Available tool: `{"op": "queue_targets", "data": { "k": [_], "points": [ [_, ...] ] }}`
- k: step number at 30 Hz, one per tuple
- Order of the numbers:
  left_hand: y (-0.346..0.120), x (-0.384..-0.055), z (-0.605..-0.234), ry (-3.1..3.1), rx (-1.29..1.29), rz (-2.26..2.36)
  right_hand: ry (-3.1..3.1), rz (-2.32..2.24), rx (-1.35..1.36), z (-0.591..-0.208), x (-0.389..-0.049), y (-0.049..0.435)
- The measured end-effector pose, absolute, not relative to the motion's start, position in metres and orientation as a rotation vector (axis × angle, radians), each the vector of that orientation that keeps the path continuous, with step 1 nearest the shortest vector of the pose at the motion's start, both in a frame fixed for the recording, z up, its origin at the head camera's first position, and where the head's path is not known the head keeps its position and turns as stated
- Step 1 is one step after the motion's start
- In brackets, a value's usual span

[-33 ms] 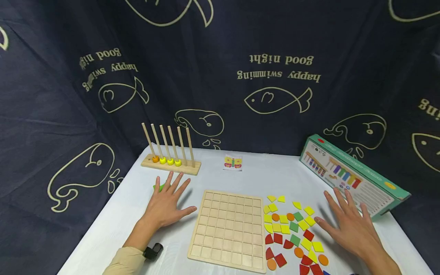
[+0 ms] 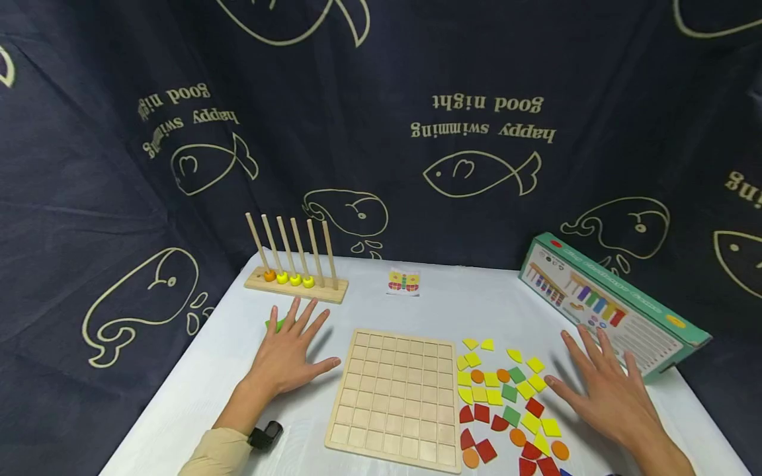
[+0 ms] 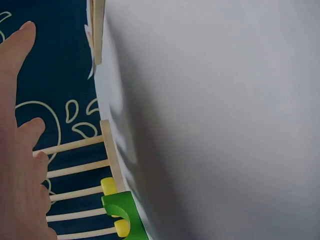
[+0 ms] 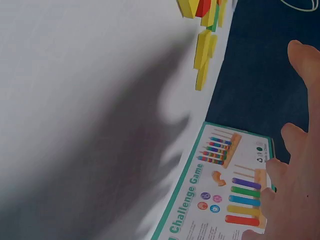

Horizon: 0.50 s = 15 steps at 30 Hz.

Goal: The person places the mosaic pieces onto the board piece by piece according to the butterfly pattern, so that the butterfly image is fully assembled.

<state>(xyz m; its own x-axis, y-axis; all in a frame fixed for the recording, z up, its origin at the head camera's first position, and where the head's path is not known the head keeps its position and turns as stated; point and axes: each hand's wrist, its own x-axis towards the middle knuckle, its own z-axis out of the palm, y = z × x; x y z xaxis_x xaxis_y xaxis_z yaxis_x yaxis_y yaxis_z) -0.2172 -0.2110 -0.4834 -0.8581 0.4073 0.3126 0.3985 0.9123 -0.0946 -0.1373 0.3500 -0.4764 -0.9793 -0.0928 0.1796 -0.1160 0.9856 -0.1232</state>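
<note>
My left hand (image 2: 287,360) hovers with fingers spread over the white table, left of a wooden grid board (image 2: 395,396). A green block (image 3: 122,207) with a curved cut-out lies past its fingers, partly hidden in the head view. Also spread and holding nothing, my right hand (image 2: 613,393) is just right of many loose flat pieces: yellow squares (image 2: 494,396), red quarter rounds (image 2: 499,423), orange discs (image 2: 517,437) and green squares (image 2: 510,416). The board's cells are bare. Both hands cast shadows on the table.
At the back left stands a wooden peg rack (image 2: 333,295) with one orange and several yellow beads. A small butterfly picture card (image 2: 403,282) lies at the back middle. A green-edged game box (image 2: 607,304) sits back right, before a dark fish-print cloth (image 2: 381,86).
</note>
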Motion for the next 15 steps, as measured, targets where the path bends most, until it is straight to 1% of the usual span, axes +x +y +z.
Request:
{"op": "queue_targets", "data": {
  "k": [4,7,9,12,15],
  "points": [
    [-0.211,-0.217,-0.482,-2.756,-0.62,-0.029,-2.967,0.262,0.166,-0.476,-0.138,0.346],
    [-0.208,-0.212,-0.479,-2.791,-0.623,-0.268,-2.987,0.376,0.17,-0.472,-0.139,0.339],
    [-0.204,-0.208,-0.477,-2.833,-0.614,-0.517,-3.014,0.486,0.158,-0.469,-0.143,0.331],
    [-0.194,-0.205,-0.48,-2.9,-0.616,-0.843,-3.027,0.674,0.145,-0.463,-0.155,0.316],
    [-0.186,-0.206,-0.492,-2.956,-0.716,-0.938,-3.002,0.816,0.187,-0.461,-0.174,0.299]
  ]
}}
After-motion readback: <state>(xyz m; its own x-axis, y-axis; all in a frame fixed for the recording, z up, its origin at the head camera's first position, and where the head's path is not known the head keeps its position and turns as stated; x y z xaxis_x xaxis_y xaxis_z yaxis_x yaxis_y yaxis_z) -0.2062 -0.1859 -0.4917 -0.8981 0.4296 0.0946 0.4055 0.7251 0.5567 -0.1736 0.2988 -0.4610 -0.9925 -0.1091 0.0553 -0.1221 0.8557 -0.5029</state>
